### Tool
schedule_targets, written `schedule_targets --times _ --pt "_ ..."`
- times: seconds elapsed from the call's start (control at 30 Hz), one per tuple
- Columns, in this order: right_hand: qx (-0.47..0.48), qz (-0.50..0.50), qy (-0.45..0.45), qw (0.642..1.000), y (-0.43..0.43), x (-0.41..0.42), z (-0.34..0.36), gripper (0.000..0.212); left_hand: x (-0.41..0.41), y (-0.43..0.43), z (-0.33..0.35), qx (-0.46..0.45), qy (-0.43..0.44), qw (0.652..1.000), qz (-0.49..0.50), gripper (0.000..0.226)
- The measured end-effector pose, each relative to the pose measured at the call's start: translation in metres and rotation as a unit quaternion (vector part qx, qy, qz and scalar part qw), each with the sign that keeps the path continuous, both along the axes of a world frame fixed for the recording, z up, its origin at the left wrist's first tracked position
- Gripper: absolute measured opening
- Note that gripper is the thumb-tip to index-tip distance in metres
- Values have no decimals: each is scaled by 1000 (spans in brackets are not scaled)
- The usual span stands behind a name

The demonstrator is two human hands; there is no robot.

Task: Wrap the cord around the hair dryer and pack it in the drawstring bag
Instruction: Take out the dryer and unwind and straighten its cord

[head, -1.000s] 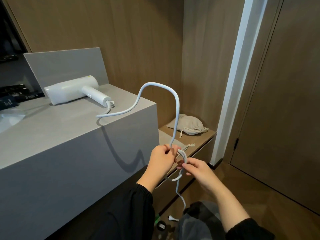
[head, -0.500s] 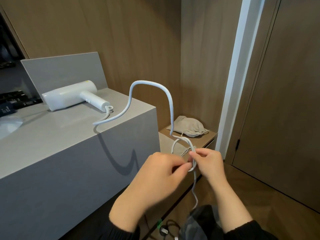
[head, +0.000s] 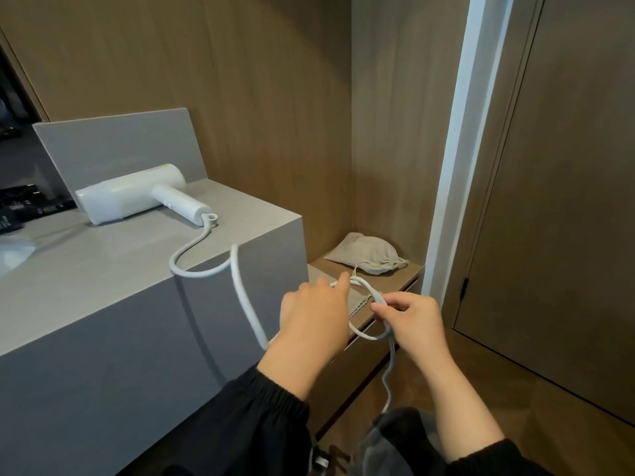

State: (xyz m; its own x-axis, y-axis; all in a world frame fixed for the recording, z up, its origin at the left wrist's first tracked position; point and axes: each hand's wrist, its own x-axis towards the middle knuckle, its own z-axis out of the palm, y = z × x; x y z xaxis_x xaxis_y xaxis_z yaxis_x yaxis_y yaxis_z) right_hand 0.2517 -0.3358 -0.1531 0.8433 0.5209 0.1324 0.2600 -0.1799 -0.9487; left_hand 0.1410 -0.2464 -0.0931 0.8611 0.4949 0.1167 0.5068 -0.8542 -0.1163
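A white hair dryer (head: 137, 194) lies on its side on the grey counter (head: 103, 269), handle pointing right. Its pale cord (head: 240, 286) curls off the counter edge and drops to my hands. My left hand (head: 312, 321) holds the cord near a small loop, seen from the back. My right hand (head: 412, 317) pinches the loop's other side between thumb and fingers. The cord's tail hangs down below the right hand. A beige drawstring bag (head: 367, 252) lies on the low wooden shelf (head: 395, 280) beyond my hands.
Wood-panelled walls rise behind the counter and shelf. A white door frame (head: 457, 149) and brown door (head: 567, 201) stand at the right. Dark items (head: 27, 204) sit at the counter's far left. A grey slab (head: 117, 146) leans behind the dryer.
The tall arch of cord above my hands has dropped and now sags over the counter edge. My left hand moved up and right along the loop; the right hand keeps its pinch.
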Motion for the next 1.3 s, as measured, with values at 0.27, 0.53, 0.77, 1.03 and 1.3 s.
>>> schedule_targets --times 0.27,0.53,0.77,1.03,1.3 --pt "-15 106 6 994 6 -12 4 14 -15 21 -40 -267 -227 936 -30 37" --pt "32 212 115 970 1 -4 -7 27 -16 30 -35 -232 -347 908 -18 11" --pt "38 182 98 978 0 -1 -15 21 -13 26 -36 -285 -402 869 38 10" --pt "-2 128 11 992 13 -8 -2 19 -19 34 -40 -97 -321 936 -109 22" --pt "-17 147 36 988 19 -9 3 25 -18 41 -47 -17 -367 927 -72 14"
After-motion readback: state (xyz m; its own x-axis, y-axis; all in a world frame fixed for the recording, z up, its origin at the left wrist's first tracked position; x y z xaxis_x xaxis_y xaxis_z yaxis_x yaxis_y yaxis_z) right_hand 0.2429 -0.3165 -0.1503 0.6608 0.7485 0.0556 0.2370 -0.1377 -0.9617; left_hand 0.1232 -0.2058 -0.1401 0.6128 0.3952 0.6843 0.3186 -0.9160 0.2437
